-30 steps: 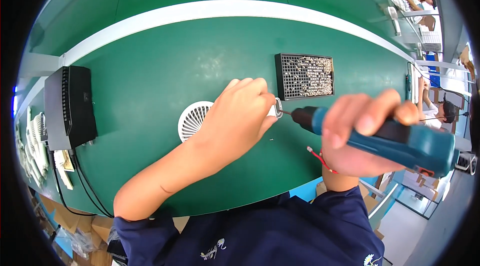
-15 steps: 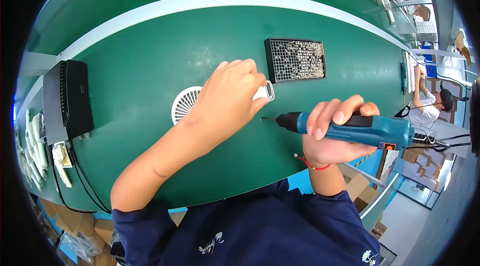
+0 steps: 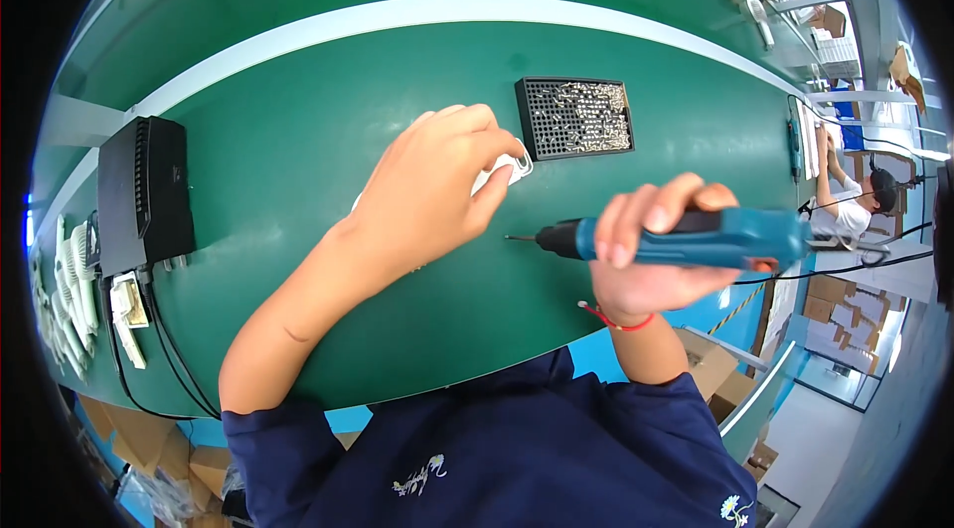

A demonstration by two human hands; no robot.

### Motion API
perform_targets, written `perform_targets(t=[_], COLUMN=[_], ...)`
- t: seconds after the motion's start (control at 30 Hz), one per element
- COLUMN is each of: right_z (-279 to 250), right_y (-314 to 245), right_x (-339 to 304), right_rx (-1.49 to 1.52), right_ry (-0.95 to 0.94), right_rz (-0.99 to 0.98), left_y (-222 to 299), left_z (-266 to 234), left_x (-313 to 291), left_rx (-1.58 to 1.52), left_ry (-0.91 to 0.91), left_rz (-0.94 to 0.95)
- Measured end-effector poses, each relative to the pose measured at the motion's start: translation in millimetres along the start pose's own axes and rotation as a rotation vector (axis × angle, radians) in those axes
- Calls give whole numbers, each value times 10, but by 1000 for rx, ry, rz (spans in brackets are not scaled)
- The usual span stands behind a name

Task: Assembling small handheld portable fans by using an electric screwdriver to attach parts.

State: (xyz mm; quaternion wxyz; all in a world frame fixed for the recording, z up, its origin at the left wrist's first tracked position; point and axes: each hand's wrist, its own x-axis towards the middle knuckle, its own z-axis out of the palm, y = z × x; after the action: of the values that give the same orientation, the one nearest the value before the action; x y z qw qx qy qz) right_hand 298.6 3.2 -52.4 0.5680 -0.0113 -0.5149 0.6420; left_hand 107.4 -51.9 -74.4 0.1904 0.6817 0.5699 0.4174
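Observation:
My left hand (image 3: 432,165) is closed around a white handheld fan (image 3: 505,168). Its looped end shows past my fingers; my hand and wrist cover most of the rest. My right hand (image 3: 656,250) grips a teal and black electric screwdriver (image 3: 735,238). The thin bit points left, a short way from my left fingertips and apart from the fan. I cannot make out a screw on its tip. Just beyond my left hand lies a black tray (image 3: 530,136) of small screws (image 3: 596,118), packed most densely on its right side.
On the left of the green table (image 3: 298,121) stands a black box-shaped device (image 3: 164,180) with cables, beside several pale fan-like parts (image 3: 75,300). A white strip (image 3: 447,9) crosses the far side. Another person (image 3: 850,195) sits at the right; cardboard boxes (image 3: 711,369) stand below.
My left hand has turned the fan, so its round slatted grille no longer shows. The screwdriver has shifted slightly left, still in my right hand. The view has moved a little.

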Motion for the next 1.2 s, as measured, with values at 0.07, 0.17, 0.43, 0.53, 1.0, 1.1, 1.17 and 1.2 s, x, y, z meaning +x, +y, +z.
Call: perform_targets(t=[0.07,0.17,0.43,0.53,1.0,1.1,1.17,1.2], right_z=[-51,-35,123,166,130,144,103,75], right_y=[54,-72,-502,-531,-442,-277,-109,-40], right_x=[-50,14,295,311,452,542,520,524], right_rx=[-12,-47,61,41,246,98,-6,-12], right_ry=[13,84,114,151,-171,-274,-283,-278], right_rz=[16,-37,-56,-72,81,3,-115,-118], left_y=[12,78,152,212,188,134,132,128], left_z=[22,4,-140,-142,-118,-49,-31,-7], left_x=[9,30,-5,10,31,20,31,42], left_rx=[-10,11,-310,-315,-343,-406,-155,-158], left_ry=[-22,-29,-346,-378,-469,-379,-203,-209], left_rz=[17,21,149,148,42,4,-87,-81])
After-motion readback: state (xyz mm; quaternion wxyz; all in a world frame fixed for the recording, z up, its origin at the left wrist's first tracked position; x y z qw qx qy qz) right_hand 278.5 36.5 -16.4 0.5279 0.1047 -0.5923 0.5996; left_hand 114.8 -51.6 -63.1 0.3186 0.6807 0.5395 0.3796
